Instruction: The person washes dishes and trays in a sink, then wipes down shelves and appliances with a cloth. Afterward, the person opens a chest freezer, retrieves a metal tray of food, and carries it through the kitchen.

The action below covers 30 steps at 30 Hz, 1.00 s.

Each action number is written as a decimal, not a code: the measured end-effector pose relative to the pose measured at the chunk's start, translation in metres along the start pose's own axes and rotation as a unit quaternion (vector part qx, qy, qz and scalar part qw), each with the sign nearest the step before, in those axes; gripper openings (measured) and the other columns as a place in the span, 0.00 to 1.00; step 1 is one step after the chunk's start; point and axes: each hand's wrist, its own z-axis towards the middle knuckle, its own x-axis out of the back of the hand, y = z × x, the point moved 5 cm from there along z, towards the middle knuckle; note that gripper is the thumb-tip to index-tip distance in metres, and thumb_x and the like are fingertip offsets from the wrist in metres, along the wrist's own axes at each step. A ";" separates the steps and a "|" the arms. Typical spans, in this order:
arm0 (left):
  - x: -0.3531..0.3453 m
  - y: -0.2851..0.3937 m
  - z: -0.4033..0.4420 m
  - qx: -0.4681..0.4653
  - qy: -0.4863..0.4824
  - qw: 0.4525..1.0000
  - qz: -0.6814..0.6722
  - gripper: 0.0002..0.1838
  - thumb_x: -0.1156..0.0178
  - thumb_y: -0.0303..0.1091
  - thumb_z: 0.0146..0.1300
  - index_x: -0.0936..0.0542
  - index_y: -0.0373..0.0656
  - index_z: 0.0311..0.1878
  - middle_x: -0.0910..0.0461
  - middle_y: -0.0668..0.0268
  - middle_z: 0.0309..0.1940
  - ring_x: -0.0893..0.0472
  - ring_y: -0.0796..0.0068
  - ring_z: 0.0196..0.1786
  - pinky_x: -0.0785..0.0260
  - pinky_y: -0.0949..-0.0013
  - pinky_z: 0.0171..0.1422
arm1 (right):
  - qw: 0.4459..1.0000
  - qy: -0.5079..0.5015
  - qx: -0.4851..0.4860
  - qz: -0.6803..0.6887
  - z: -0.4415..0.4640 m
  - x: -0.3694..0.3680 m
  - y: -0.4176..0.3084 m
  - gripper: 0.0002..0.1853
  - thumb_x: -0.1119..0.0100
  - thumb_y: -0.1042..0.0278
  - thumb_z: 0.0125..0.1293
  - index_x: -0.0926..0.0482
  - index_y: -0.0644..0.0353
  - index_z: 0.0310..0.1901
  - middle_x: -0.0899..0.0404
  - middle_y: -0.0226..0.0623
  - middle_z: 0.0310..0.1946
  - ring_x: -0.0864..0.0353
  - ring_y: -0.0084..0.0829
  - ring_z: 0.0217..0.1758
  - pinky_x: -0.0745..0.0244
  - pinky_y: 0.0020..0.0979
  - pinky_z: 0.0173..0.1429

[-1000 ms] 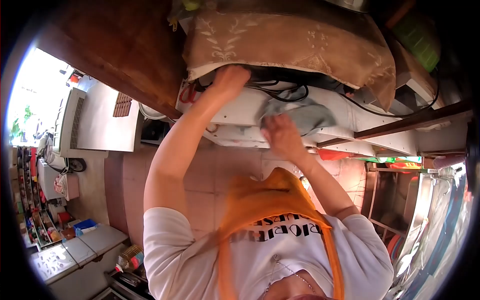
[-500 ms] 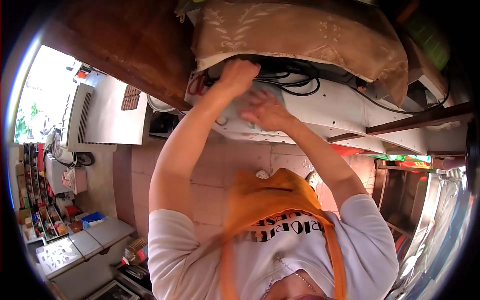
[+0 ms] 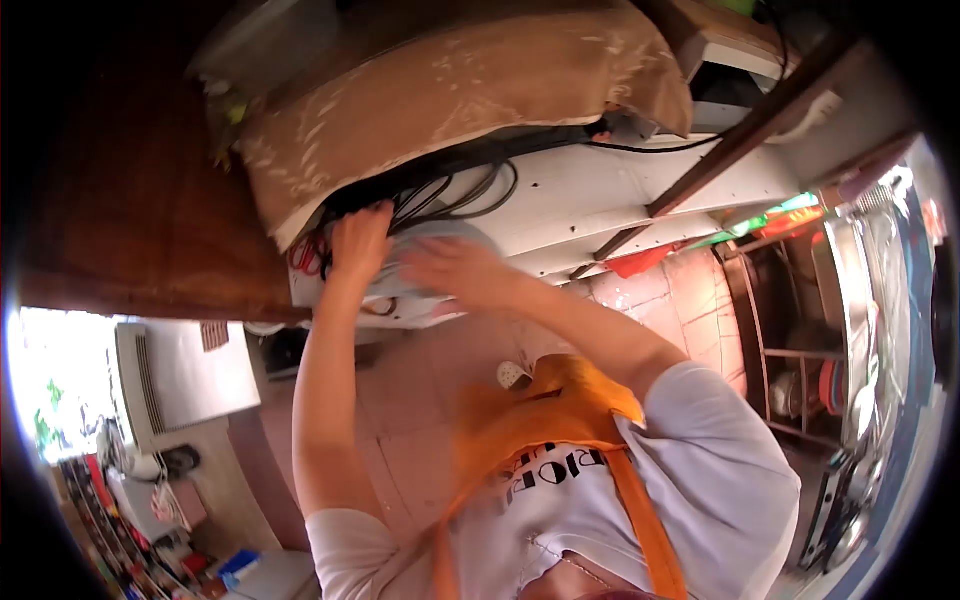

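Observation:
My left hand point(image 3: 362, 242) is closed at the dark gap under a brown patterned cloth point(image 3: 450, 85). Its fingertips curl in beside looped black cables point(image 3: 490, 195), and whatever they grip is hidden. To its right, my right hand point(image 3: 455, 272) is blurred by motion, its fingers stretched out toward the left over the white shelf surface point(image 3: 560, 205). A pale grey, smeared patch point(image 3: 455, 238) shows around the right hand; I cannot tell what it is. Red lines point(image 3: 305, 255) show on the shelf at the left hand's left.
A dark wooden panel point(image 3: 130, 200) stands at the left of the shelf. Brown wooden bars point(image 3: 690, 185) cross its right part. A tiled floor point(image 3: 400, 400) lies below. Metal racks point(image 3: 800, 370) stand at the right, a white appliance point(image 3: 190, 375) at the left.
The view has turned, so the shelf and cloth appear tilted and farther left. My left hand stays closed by the cables, and my right hand remains beside it, blurred in both frames.

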 end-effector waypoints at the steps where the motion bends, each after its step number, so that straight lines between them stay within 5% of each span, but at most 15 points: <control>1: -0.005 0.002 -0.001 -0.011 0.027 1.000 -0.009 0.18 0.32 0.30 0.47 0.26 0.43 0.42 0.20 0.54 0.34 0.19 0.51 0.39 0.26 0.54 0.41 | 1.000 0.004 -0.020 -0.018 -0.030 0.018 0.017 0.35 0.49 0.40 0.61 0.35 0.53 0.65 0.37 0.36 0.66 0.43 0.40 0.71 0.46 0.42 0.71; 5: -0.026 -0.001 -0.005 -0.034 0.106 0.992 -0.057 0.22 0.31 0.32 0.46 0.27 0.43 0.45 0.23 0.59 0.45 0.19 0.54 0.42 0.25 0.56 0.42 | 0.986 -0.001 -0.168 -0.005 -0.112 0.080 0.086 0.31 0.48 0.44 0.63 0.32 0.58 0.61 0.36 0.46 0.64 0.36 0.48 0.66 0.39 0.44 0.67; 7: -0.029 -0.003 -0.008 -0.064 0.173 0.979 -0.084 0.24 0.31 0.34 0.47 0.27 0.44 0.48 0.26 0.61 0.50 0.20 0.55 0.43 0.25 0.56 0.43 | 0.903 0.131 -0.282 -0.297 -0.158 0.098 0.130 0.32 0.47 0.42 0.62 0.28 0.64 0.56 0.33 0.55 0.60 0.34 0.56 0.61 0.36 0.47 0.62; 10: -0.026 0.001 -0.012 -0.077 0.174 0.974 -0.125 0.35 0.29 0.45 0.46 0.30 0.47 0.57 0.33 0.62 0.55 0.21 0.52 0.42 0.25 0.55 0.42 | 0.812 0.098 -0.364 -0.446 -0.138 0.095 0.130 0.34 0.45 0.38 0.59 0.26 0.67 0.50 0.29 0.56 0.52 0.31 0.56 0.53 0.32 0.47 0.53; 13: -0.003 0.019 -0.026 -0.083 0.238 0.962 -0.105 0.31 0.33 0.51 0.48 0.27 0.46 0.54 0.31 0.65 0.52 0.23 0.57 0.45 0.26 0.59 0.41 | 0.916 0.147 -0.328 -0.180 -0.132 0.083 0.102 0.10 0.45 0.66 0.58 0.25 0.62 0.38 0.29 0.47 0.36 0.29 0.50 0.42 0.31 0.44 0.44; 14: 0.000 0.021 -0.035 -0.072 0.273 0.953 -0.110 0.30 0.33 0.50 0.49 0.26 0.47 0.54 0.30 0.65 0.51 0.23 0.58 0.45 0.26 0.59 0.42 | 0.937 0.174 -0.284 -0.103 -0.134 0.078 0.076 0.10 0.48 0.79 0.53 0.25 0.62 0.39 0.31 0.46 0.33 0.29 0.48 0.39 0.31 0.41 0.42; 16: 0.001 0.029 -0.061 -0.044 0.343 0.931 -0.119 0.27 0.34 0.48 0.50 0.24 0.49 0.54 0.29 0.65 0.51 0.24 0.61 0.46 0.27 0.61 0.44 | 0.956 0.170 -0.234 0.039 -0.144 0.055 0.032 0.14 0.50 0.83 0.54 0.24 0.62 0.42 0.29 0.46 0.33 0.28 0.48 0.39 0.31 0.42 0.42; 17: 0.003 0.037 -0.081 -0.041 0.383 0.914 -0.123 0.19 0.37 0.45 0.54 0.22 0.48 0.47 0.26 0.67 0.42 0.24 0.62 0.43 0.27 0.63 0.44 | 0.928 0.142 -0.298 0.172 -0.155 0.036 0.018 0.08 0.50 0.80 0.61 0.24 0.65 0.40 0.26 0.48 0.31 0.25 0.49 0.37 0.30 0.41 0.41; 19: -0.029 0.053 -0.118 -0.032 0.400 0.901 -0.165 0.14 0.39 0.39 0.56 0.22 0.48 0.45 0.24 0.66 0.39 0.22 0.60 0.39 0.27 0.62 0.41 | 0.807 -0.061 -0.521 0.272 -0.203 -0.025 0.008 0.08 0.48 0.68 0.68 0.23 0.64 0.39 0.25 0.35 0.23 0.29 0.24 0.31 0.33 0.29 0.37; 20: -0.055 0.061 -0.130 0.027 0.350 0.910 -0.222 0.13 0.39 0.36 0.56 0.22 0.47 0.45 0.24 0.65 0.39 0.22 0.59 0.38 0.27 0.61 0.40 | 0.696 -0.026 -0.596 0.399 -0.254 -0.083 0.017 0.09 0.47 0.66 0.68 0.22 0.62 0.39 0.24 0.29 0.27 0.30 0.22 0.30 0.34 0.26 0.37; 23: -0.145 0.092 -0.163 0.180 0.197 0.891 -0.366 0.11 0.40 0.31 0.56 0.23 0.45 0.44 0.24 0.62 0.39 0.22 0.57 0.35 0.28 0.60 0.37 | 0.543 0.084 -0.673 0.495 -0.311 -0.127 0.039 0.08 0.47 0.66 0.68 0.22 0.62 0.38 0.25 0.26 0.29 0.31 0.22 0.31 0.34 0.25 0.38; 24: -0.174 0.099 -0.175 0.224 0.148 0.878 -0.396 0.11 0.40 0.30 0.56 0.23 0.44 0.43 0.24 0.61 0.39 0.21 0.57 0.35 0.29 0.59 0.36 | 0.580 0.098 -0.676 0.444 -0.317 -0.129 0.058 0.07 0.47 0.68 0.68 0.22 0.62 0.38 0.24 0.27 0.30 0.31 0.21 0.33 0.33 0.24 0.39; 25: -0.205 0.107 -0.185 0.265 0.100 0.859 -0.427 0.11 0.40 0.28 0.56 0.23 0.43 0.43 0.24 0.60 0.40 0.21 0.56 0.35 0.29 0.58 0.36 | 0.677 0.066 -0.640 0.358 -0.313 -0.125 0.080 0.10 0.50 0.67 0.69 0.23 0.64 0.42 0.23 0.31 0.34 0.28 0.24 0.37 0.31 0.26 0.45; 27: -0.254 0.113 -0.191 0.302 0.104 0.831 -0.456 0.14 0.40 0.27 0.56 0.24 0.43 0.47 0.25 0.59 0.39 0.23 0.62 0.31 0.30 0.63 0.35 | 0.836 0.139 -0.475 0.237 -0.289 -0.134 0.109 0.16 0.51 0.63 0.69 0.27 0.65 0.52 0.26 0.44 0.45 0.27 0.36 0.47 0.31 0.35 0.52; 30: -0.322 0.104 -0.172 0.386 0.135 0.776 -0.481 0.19 0.36 0.29 0.56 0.24 0.40 0.52 0.25 0.59 0.39 0.25 0.74 0.29 0.30 0.69 0.36 | 0.894 0.019 -0.395 0.212 -0.229 -0.201 0.121 0.25 0.53 0.59 0.70 0.36 0.65 0.63 0.34 0.52 0.60 0.37 0.48 0.65 0.41 0.39 0.67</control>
